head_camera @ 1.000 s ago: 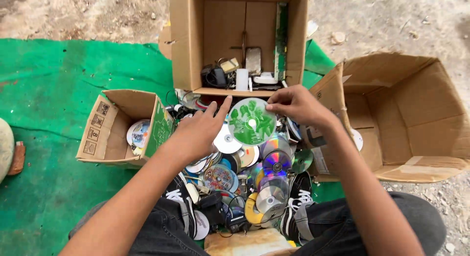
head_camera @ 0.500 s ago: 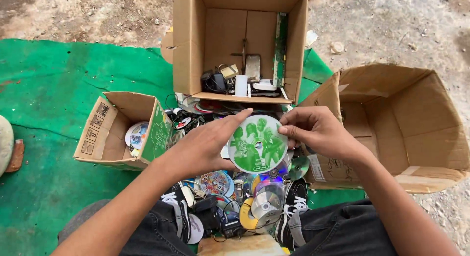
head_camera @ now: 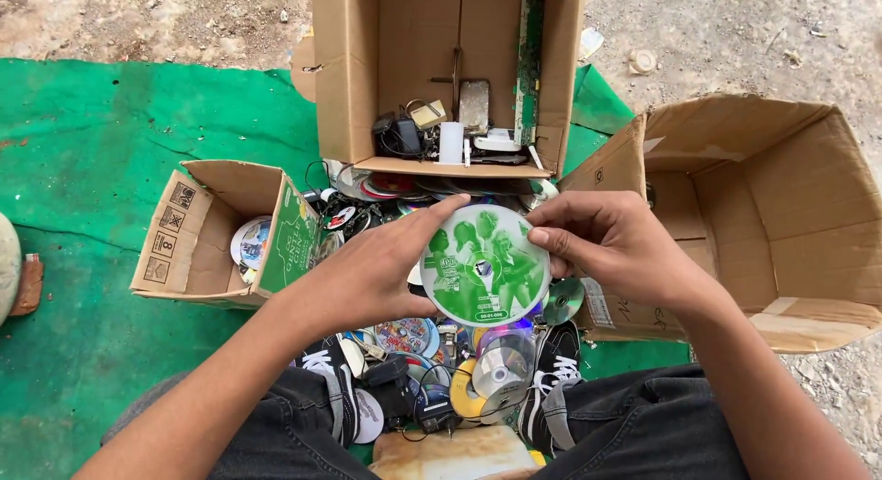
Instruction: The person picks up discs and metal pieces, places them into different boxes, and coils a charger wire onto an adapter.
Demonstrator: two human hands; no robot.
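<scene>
Both hands, left hand (head_camera: pixel 372 278) and right hand (head_camera: pixel 611 246), have fingers clamped on the green disc (head_camera: pixel 484 264) by its edges; a loose pinch could drop it onto the disc pile (head_camera: pixel 441 351).

Daylight, bright and even across the frame. Shadows are soft: a shallow one inside the upright cardboard box (head_camera: pixel 441 71), a darker one within the small box (head_camera: pixel 216 232) at left. Mild sheen on the loose discs (head_camera: pixel 501 370) near the lower centre; no blown glare. Focus is sharp throughout, with no motion blur. Slight wide-angle stretching at the edges and corners.
</scene>
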